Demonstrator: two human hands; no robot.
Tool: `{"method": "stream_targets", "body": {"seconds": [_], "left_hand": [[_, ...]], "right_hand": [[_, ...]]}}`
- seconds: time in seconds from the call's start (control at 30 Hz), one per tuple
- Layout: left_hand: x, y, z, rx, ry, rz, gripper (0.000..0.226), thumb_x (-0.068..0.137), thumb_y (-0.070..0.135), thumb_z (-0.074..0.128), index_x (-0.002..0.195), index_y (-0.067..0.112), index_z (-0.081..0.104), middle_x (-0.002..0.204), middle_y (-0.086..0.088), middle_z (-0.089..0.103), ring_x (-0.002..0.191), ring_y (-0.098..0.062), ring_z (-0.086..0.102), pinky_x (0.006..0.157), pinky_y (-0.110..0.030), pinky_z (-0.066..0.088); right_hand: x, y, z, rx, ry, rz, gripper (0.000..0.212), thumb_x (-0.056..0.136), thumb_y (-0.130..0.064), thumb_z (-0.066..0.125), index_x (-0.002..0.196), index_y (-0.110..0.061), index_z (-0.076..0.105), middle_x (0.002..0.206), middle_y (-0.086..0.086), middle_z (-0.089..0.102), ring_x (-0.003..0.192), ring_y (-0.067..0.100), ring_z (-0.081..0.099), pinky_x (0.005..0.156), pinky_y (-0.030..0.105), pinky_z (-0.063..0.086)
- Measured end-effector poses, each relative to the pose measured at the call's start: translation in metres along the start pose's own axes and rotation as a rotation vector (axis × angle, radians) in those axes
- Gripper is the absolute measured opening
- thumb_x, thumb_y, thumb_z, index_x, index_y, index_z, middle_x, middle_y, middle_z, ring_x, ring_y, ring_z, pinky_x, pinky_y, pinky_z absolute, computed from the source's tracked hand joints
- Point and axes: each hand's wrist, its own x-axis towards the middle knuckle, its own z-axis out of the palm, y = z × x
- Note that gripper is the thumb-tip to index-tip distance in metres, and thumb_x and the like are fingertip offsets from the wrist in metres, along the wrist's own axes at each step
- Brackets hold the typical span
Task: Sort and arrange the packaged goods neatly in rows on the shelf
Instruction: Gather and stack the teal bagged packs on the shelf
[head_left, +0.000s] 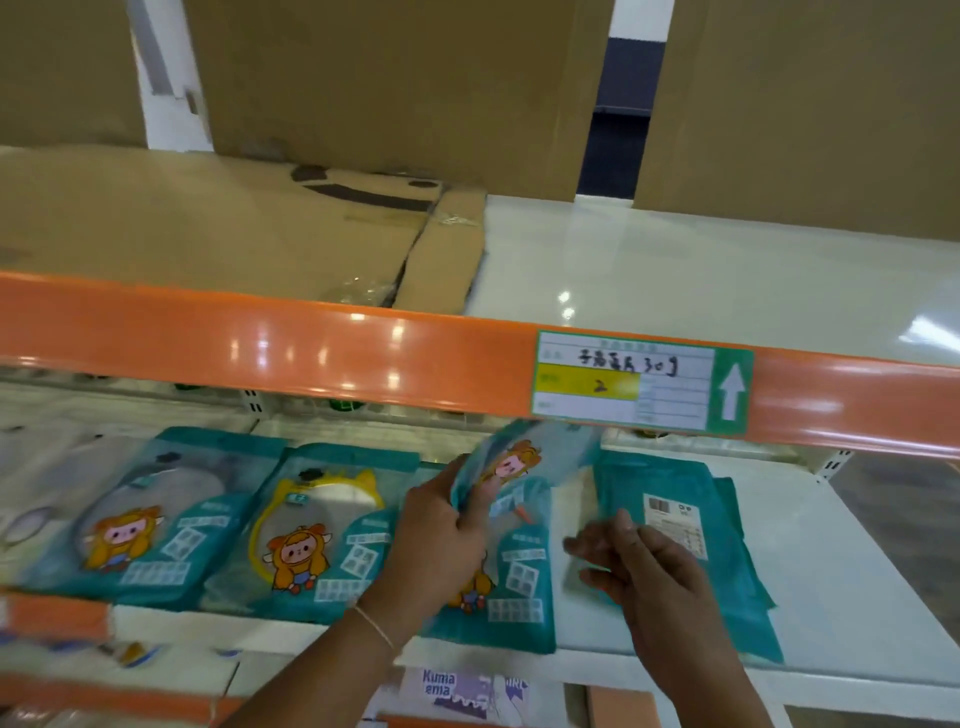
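The left hand is gripping a lifted teal packet; the right hand is hovering with fingers loosely spread. Best laying it face-up toward the shelf front edge, squared beside the yellow-ringed packet.

Above me, flattened cardboard is lying beside upright cardboard boxes. A handwritten label is sticking to the orange beam; a purple package is peeking out below.

On the white shelf, teal packets lie in a row. The left hand grips a lifted packet above the third packet. The right hand, fingers loose, hovers over a face-down packet to the right.
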Motion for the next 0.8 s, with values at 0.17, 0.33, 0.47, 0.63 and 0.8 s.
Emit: {"method": "stream_targets", "body": {"seconds": [0.17,0.33,0.47,0.63,0.8], "left_hand": [[-0.001,-0.021,-0.04,-0.555,0.01,-0.537,0.022,0.089,0.033,0.065,0.104,0.017,0.066,0.092,0.0,0.072,0.08,-0.014,0.066,0.06,-0.024,0.047],[-0.02,-0.037,-0.056,-0.918,-0.022,-0.698,0.008,0.089,0.012,0.06,0.097,0.01,0.062,0.088,-0.009,0.071,0.078,-0.023,0.07,0.075,-0.039,0.056],[-0.032,-0.055,-0.071,-1.061,-0.078,-0.811,0.026,0.083,0.013,0.066,0.108,0.009,0.061,0.087,-0.014,0.071,0.079,-0.032,0.069,0.076,-0.043,0.054],[-0.033,-0.077,-0.113,-0.913,-0.057,-0.696,0.029,0.083,0.018,0.065,0.11,0.007,0.064,0.097,-0.018,0.072,0.081,-0.032,0.069,0.069,-0.044,0.055],[-0.035,-0.095,-0.15,-0.661,-0.113,-0.658,0.032,0.081,0.025,0.068,0.103,0.002,0.065,0.091,-0.024,0.069,0.083,-0.041,0.066,0.084,-0.062,0.052]], "right_hand": [[-0.005,0.018,0.04,-0.193,-0.1,0.214,0.043,0.076,-0.041,0.062,0.096,-0.003,0.071,0.09,0.014,0.075,0.09,0.031,0.072,0.071,0.037,0.054],[-0.013,0.031,0.08,-0.143,-0.045,0.15,0.019,0.086,-0.019,0.066,0.098,-0.005,0.07,0.089,0.012,0.076,0.083,0.026,0.073,0.073,0.037,0.059],[-0.021,0.037,0.101,-0.149,0.002,0.116,0.013,0.089,-0.017,0.064,0.093,-0.008,0.072,0.085,0.013,0.075,0.079,0.028,0.07,0.08,0.048,0.055],[-0.023,0.046,0.114,-0.142,0.031,0.157,0.015,0.091,-0.016,0.062,0.094,-0.003,0.071,0.084,0.018,0.073,0.075,0.028,0.07,0.073,0.042,0.056],[-0.023,0.059,0.129,-0.157,0.022,0.195,0.018,0.082,-0.02,0.069,0.085,-0.003,0.073,0.085,0.022,0.072,0.083,0.041,0.066,0.086,0.057,0.052]]}}
